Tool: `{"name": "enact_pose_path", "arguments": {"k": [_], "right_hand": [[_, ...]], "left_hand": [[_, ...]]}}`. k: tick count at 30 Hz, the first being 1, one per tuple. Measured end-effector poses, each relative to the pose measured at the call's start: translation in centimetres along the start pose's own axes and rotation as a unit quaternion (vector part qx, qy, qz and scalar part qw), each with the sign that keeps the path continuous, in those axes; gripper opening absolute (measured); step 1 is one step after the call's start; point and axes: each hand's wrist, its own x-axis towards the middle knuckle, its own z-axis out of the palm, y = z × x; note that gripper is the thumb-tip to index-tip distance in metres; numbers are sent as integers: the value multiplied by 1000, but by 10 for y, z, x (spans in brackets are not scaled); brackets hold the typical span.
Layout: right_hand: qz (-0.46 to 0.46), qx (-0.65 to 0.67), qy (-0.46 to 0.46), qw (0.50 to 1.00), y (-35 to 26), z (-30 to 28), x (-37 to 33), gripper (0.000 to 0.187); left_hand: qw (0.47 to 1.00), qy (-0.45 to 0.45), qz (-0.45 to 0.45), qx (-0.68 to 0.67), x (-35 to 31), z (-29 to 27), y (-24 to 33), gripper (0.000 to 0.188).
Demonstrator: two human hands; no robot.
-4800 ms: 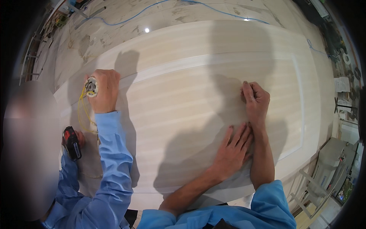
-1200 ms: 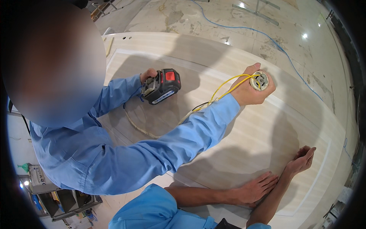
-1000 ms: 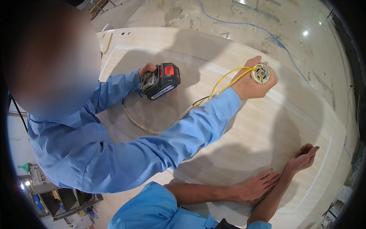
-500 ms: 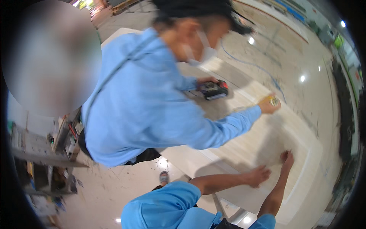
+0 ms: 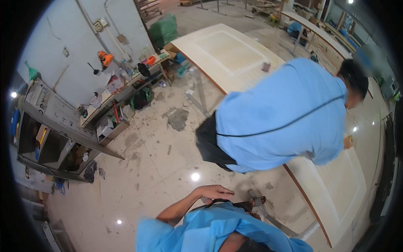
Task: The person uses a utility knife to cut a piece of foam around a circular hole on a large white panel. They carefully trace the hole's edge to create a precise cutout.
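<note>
My left hand [image 5: 216, 192] is held low in front of my body, at waist height above the tiled floor. Its fingers are stretched out and nothing shows in them. My right hand is out of sight. To the right lies a long cream panel [image 5: 323, 178] with a brown edge, its middle covered by a co-worker in a light blue shirt [image 5: 277, 113] who bends over it. A hand of that co-worker [image 5: 347, 142] rests near the panel's far right side, with something yellow at it. A small dark reddish block [image 5: 265, 66] lies on the panel's far part.
Along the left wall runs a low bench [image 5: 134, 80] cluttered with tools and bottles. An orange tool [image 5: 105, 59] hangs above it. Nearer stands a grey open shelf unit [image 5: 50, 143]. A metal leg [image 5: 277, 220] sits under the panel. Another panel [image 5: 315, 31] stands far right.
The view has swung left. My hands were both over the panel; now the left is back by my waist and the right has left the view.
</note>
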Motion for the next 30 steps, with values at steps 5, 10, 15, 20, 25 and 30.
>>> {"name": "enact_pose_path", "arguments": {"k": [5, 10, 15, 20, 25, 30], "right_hand": [[-261, -33, 95, 960, -153, -85, 67, 41], [-293, -53, -36, 954, -309, -135, 104, 45], [-235, -89, -5, 968, -424, -141, 142, 44], [-94, 119, 20, 988, -489, -189, 209, 44], [-41, 128, 109, 985, -504, -258, 219, 38], [-40, 192, 191, 962, -465, -382, 173, 30]], "left_hand": [[976, 188, 64, -91, -111, -45, -16, 59], [972, 230, 53, -8, -151, -94, -41, 55], [964, 266, 21, 12, -183, -172, -64, 54], [901, 399, -106, 135, -231, -277, -96, 58], [880, 445, -129, 107, -264, -373, -137, 59], [876, 444, -134, 128, -232, -483, -156, 53]]}}
